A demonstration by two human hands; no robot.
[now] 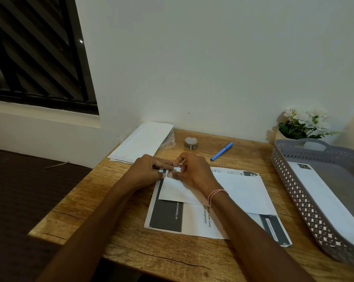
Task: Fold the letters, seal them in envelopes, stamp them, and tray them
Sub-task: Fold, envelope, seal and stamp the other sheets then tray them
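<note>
On the wooden table (131, 251), the grey tray (294, 200) on my right already has one stamped envelope lying flat in it. In front of me the printed letters (192, 220) are spread out, and the envelope (239, 192) I am working on lies across them. It is light, thin paper that will slide on the sheets under it, so I judge it best to pin it flat by its corner and lift it later by a long edge.

The stamp roll (191, 143) stands further back, near the blue pen (221, 151).

Both forearms reach forward and my hands meet over the envelope's far left corner. My left hand (149, 171) and right hand (194, 171) have their fingers curled in, thumbs nearly touching, pinching a small stamp (173, 169) between them. It is too small to tell whether it is already stuck down. It looks flimsy and tacky, so I would hold it only by its edges.
</note>
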